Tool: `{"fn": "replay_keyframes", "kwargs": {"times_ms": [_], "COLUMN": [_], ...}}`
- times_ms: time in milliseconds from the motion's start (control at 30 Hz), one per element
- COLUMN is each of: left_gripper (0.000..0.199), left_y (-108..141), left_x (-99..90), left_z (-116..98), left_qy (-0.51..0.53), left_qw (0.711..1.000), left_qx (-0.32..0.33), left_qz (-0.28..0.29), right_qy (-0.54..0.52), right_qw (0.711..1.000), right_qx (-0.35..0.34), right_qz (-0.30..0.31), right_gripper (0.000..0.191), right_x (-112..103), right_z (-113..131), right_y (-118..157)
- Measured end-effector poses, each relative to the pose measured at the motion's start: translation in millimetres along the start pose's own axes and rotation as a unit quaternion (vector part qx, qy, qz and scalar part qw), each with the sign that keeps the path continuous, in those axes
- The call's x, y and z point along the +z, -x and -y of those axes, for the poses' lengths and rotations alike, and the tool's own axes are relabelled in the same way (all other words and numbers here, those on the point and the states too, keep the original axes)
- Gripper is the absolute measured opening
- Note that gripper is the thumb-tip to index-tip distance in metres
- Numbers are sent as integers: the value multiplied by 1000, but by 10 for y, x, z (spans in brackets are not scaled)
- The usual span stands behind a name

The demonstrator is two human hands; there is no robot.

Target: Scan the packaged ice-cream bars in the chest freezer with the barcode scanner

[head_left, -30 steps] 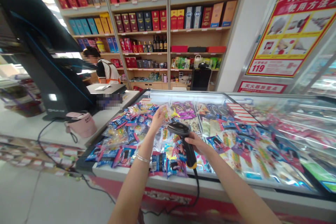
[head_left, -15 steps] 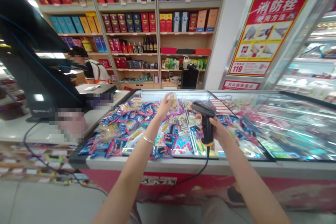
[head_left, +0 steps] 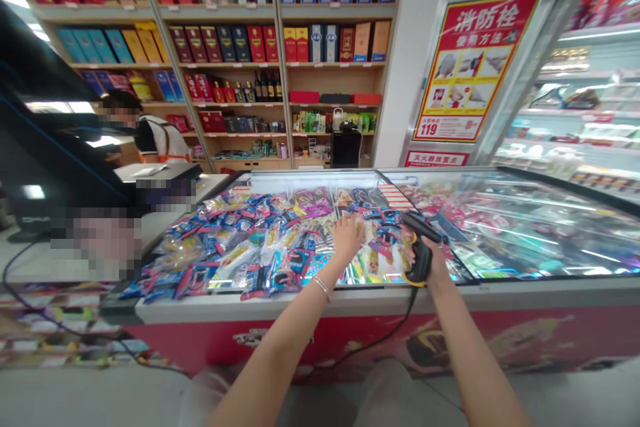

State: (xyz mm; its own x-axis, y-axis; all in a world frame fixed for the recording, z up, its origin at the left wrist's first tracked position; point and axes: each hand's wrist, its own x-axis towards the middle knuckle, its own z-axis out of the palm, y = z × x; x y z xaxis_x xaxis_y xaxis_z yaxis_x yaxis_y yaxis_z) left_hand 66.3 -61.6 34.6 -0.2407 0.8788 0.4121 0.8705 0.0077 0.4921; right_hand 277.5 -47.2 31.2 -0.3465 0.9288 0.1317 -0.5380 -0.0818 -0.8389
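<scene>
My left hand (head_left: 349, 238), a bangle at its wrist, is over the packets near the middle of the freezer top, its fingers spread. Whether it touches a packet is unclear. My right hand (head_left: 434, 260) is wrapped round the handle of a black and yellow barcode scanner (head_left: 421, 255), whose cable hangs down the freezer front. Many small blue and clear snack packets (head_left: 260, 217) lie spread over the glass to the left. More packets (head_left: 385, 240) lie between my hands.
The glass-topped freezer (head_left: 350, 307) runs across the front. At the left are a counter (head_left: 30, 267) and a black screen stand (head_left: 55, 167). A person (head_left: 160, 137) stands behind it. Shelves of boxed goods (head_left: 223, 67) line the back wall.
My left hand has moved right and nearer to me, away from the clear packet it was at. The scanner in my right hand has shifted right and tilted. The view has turned right.
</scene>
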Motion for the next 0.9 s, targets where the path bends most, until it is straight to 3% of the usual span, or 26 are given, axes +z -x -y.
{"fn": "replay_keyframes", "kwargs": {"times_ms": [100, 167, 367, 700, 900], "left_gripper": [40, 39, 39, 40, 42], "left_y": [72, 82, 86, 90, 69], "left_x": [57, 68, 88, 111, -36], "left_z": [65, 76, 50, 96, 80], "left_qy": [-53, -52, -62, -54, -76], "left_qw": [998, 997, 995, 994, 991], "left_qx": [14, 17, 26, 48, 63], "left_qz": [37, 55, 70, 77, 93], "right_qy": [1, 14, 46, -1, 55], "right_qw": [999, 998, 998, 999, 997], "right_qx": [-42, -30, -16, -5, -21], "right_qz": [-34, -46, -44, -47, -54], "right_gripper": [29, 28, 24, 25, 26], "right_x": [-85, -95, -54, -96, -46], "right_z": [-33, -32, -21, -84, -31], "right_y": [-19, -23, -29, -82, -85]}}
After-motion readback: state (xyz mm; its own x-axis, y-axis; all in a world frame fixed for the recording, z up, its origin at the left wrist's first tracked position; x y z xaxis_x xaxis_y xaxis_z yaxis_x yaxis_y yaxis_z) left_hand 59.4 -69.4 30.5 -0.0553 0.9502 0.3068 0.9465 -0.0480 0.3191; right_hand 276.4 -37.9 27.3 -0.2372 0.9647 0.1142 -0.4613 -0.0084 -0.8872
